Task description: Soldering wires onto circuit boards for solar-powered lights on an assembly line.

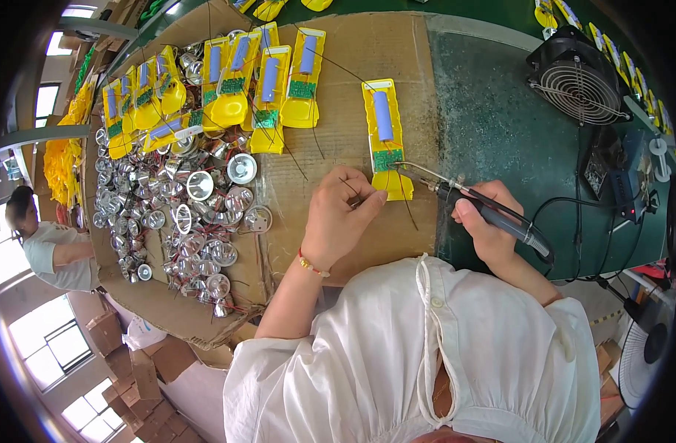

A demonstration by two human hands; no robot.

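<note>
A yellow plastic housing (390,184) lies on the cardboard in front of me, with a purple cylindrical battery (383,117) and a green circuit board (387,160) in it. My right hand (489,221) is closed round the dark handle of a soldering iron (493,216). Its metal tip reaches over the circuit board; whether it touches is too small to tell. Just left of the housing's lower end, my left hand (343,214) pinches a thin dark wire (350,186). Another dark wire hangs past the housing's near end.
Several similar yellow housings (301,111) lie at the far left. Beside them a cardboard box (172,323) holds many silver reflector cups (200,185). A black fan (578,81) with a wire grille stands far right, near cables and a small dark unit (625,193). Another person (53,247) is at left.
</note>
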